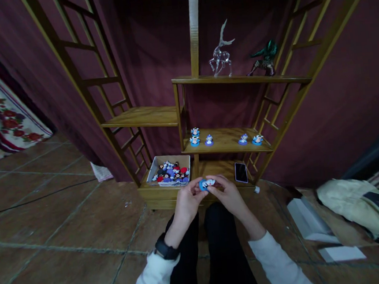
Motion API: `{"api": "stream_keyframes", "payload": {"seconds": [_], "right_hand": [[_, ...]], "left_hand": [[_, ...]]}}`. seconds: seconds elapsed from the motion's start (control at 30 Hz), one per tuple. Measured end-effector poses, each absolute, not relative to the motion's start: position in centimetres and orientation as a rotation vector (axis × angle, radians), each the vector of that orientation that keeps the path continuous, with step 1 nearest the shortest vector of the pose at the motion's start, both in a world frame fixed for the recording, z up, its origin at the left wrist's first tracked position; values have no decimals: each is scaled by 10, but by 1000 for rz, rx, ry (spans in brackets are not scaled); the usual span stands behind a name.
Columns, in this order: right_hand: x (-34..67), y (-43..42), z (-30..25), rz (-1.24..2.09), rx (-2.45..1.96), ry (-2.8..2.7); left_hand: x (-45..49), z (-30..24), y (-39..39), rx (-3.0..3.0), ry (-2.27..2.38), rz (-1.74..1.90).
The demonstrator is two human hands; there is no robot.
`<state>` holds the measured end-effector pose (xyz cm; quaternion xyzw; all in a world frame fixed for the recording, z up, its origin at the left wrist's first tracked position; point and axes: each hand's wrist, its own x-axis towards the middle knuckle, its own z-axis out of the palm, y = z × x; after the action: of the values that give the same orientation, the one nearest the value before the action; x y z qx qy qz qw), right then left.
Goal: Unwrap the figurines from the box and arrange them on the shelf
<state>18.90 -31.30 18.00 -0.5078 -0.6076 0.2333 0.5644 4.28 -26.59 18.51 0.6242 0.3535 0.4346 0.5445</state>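
A small figurine [207, 184] with a blue round base and a white-and-dark body lies sideways between my two hands. My left hand [189, 199] pinches it at the base end. On its other end, the fingers of my right hand [226, 192] are closed. Beyond them, on the middle shelf [225, 146], stand several similar figurines, among them a purple-based one [209, 140] and a blue-based one [257, 140] at the right. An open cardboard box [152, 168] full of red, purple and dark figurines sits left of my hands.
A phone [241, 173] lies on the low shelf at the right. Higher up stand a clear deer ornament [221, 57] and a green-and-dark figure [264, 59]. White boxes [311, 219] and a pale bag [357, 202] rest on the right floor. A cable [42, 198] crosses the left floor.
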Motion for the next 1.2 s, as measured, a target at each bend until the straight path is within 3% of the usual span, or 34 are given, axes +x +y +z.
{"api": "stream_keyframes", "payload": {"seconds": [0.2, 0.5, 1.2], "right_hand": [[180, -317, 187, 423, -1314, -1518], [172, -313, 196, 415, -1312, -1641], [162, -289, 163, 818, -1194, -1285]], "left_hand": [[37, 184, -271, 1785, 911, 1048], [23, 186, -269, 1768, 940, 1027], [8, 170, -252, 791, 670, 944]]}}
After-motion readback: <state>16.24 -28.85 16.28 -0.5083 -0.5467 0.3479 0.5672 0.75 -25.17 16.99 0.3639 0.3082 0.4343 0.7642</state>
